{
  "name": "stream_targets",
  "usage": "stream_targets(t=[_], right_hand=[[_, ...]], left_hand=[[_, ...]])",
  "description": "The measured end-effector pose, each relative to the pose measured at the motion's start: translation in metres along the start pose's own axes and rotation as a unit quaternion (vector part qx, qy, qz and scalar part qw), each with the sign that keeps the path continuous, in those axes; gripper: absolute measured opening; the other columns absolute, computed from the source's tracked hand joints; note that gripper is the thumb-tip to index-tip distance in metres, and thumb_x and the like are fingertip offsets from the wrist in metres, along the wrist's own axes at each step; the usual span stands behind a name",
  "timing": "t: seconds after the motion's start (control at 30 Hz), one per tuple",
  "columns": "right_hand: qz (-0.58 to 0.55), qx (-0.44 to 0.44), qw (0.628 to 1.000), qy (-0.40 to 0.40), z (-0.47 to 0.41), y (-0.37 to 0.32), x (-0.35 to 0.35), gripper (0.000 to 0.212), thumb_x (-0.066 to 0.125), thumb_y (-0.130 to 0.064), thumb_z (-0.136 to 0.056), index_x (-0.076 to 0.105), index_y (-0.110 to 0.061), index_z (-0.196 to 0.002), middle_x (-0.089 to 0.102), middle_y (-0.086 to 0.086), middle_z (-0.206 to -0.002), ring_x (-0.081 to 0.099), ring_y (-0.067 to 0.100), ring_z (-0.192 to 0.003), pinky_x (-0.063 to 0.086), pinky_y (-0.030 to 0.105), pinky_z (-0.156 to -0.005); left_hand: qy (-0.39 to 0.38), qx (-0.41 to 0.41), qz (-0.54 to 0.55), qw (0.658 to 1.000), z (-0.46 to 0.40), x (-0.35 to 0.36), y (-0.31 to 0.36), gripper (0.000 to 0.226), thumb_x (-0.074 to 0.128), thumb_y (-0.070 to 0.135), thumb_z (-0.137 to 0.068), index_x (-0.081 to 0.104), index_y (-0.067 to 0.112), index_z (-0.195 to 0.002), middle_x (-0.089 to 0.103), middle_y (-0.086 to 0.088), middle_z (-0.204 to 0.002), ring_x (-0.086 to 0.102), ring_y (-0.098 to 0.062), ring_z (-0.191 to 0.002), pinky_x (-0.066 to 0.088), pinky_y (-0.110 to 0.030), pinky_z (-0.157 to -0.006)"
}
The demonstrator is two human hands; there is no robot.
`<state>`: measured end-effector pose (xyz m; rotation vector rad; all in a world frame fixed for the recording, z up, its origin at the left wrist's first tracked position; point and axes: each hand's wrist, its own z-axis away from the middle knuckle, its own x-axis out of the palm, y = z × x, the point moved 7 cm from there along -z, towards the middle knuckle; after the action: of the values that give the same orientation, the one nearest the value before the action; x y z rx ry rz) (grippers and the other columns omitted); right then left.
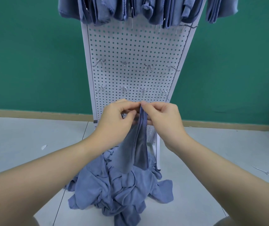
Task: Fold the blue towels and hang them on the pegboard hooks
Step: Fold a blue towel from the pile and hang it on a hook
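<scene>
A blue towel (136,147) hangs folded lengthwise between my hands, in front of the lower part of the white pegboard (135,46). My left hand (115,118) pinches its top edge from the left. My right hand (163,116) pinches the same edge from the right, fingertips nearly touching the left ones. The towel's lower end reaches a heap of crumpled blue towels (119,186) on the floor. Several folded blue towels (130,10) hang from the top hooks. Two rows of bare metal hooks (124,64) sit lower on the board.
The pegboard stands on a white frame against a green wall (32,54). A loose metal hook (264,172) lies on the grey floor at the right. A small white scrap (44,147) lies at the left.
</scene>
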<state>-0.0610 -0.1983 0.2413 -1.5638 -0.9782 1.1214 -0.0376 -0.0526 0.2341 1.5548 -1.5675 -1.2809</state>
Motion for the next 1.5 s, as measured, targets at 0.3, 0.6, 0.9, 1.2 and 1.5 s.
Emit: stream_targets(t=[0.3, 0.6, 0.9, 1.2, 1.5], right_hand=[[-0.007, 0.006, 0.998, -0.056, 0.001, 0.0, 0.004, 0.028, 0.075, -0.043, -0.084, 0.079, -0.016, -0.086, 0.069, 0.034, -0.09, 0.051, 0.024, -0.075, 0.05, 0.049, -0.075], [-0.022, -0.021, 0.997, -0.067, -0.01, -0.004, -0.006, 0.039, 0.063, -0.041, -0.093, 0.067, -0.002, -0.091, 0.056, 0.018, -0.078, 0.046, 0.025, -0.075, 0.044, 0.045, -0.078], [0.054, -0.05, 0.997, -0.013, -0.013, -0.004, -0.026, 0.034, 0.047, -0.029, -0.11, 0.048, -0.004, -0.086, 0.036, 0.004, -0.071, 0.032, 0.018, -0.066, 0.029, 0.031, -0.062], [0.033, -0.123, 0.985, 0.112, -0.013, -0.02, -0.04, 0.035, 0.039, -0.026, -0.112, 0.039, -0.004, -0.085, 0.035, -0.007, -0.072, 0.032, 0.011, -0.067, 0.034, 0.033, -0.065], [0.087, -0.183, 0.974, 0.103, -0.013, -0.027, -0.045, 0.033, 0.039, -0.02, -0.112, 0.042, 0.0, -0.086, 0.036, -0.005, -0.073, 0.031, 0.006, -0.065, 0.032, 0.019, -0.061]], left_hand=[[0.018, -0.006, -0.037, 0.999, -0.013, -0.013, -0.002, 0.015, 0.079, 0.016, -0.089, 0.069, 0.023, -0.098, 0.069, 0.008, -0.091, 0.064, -0.004, -0.086, 0.053, -0.02, -0.076], [-0.247, -0.107, -0.075, 0.96, -0.016, -0.016, -0.015, 0.043, 0.084, 0.048, -0.08, 0.073, 0.016, -0.107, 0.075, -0.007, -0.108, 0.07, -0.026, -0.103, 0.055, -0.045, -0.097], [-0.15, -0.09, -0.104, 0.979, -0.027, -0.048, -0.012, 0.011, 0.08, 0.027, -0.088, 0.073, 0.02, -0.083, 0.071, 0.006, -0.082, 0.063, -0.008, -0.078, 0.053, -0.036, -0.083], [-0.065, 0.066, -0.058, 0.994, -0.023, -0.047, 0.034, 0.031, 0.074, 0.013, -0.095, 0.073, 0.04, -0.109, 0.065, 0.009, -0.092, 0.063, -0.017, -0.072, 0.059, -0.033, -0.066], [-0.165, -0.018, -0.121, 0.979, -0.015, -0.034, 0.02, 0.011, 0.082, 0.026, -0.087, 0.074, 0.024, -0.08, 0.074, -0.002, -0.082, 0.073, -0.021, -0.072, 0.063, -0.037, -0.07]])
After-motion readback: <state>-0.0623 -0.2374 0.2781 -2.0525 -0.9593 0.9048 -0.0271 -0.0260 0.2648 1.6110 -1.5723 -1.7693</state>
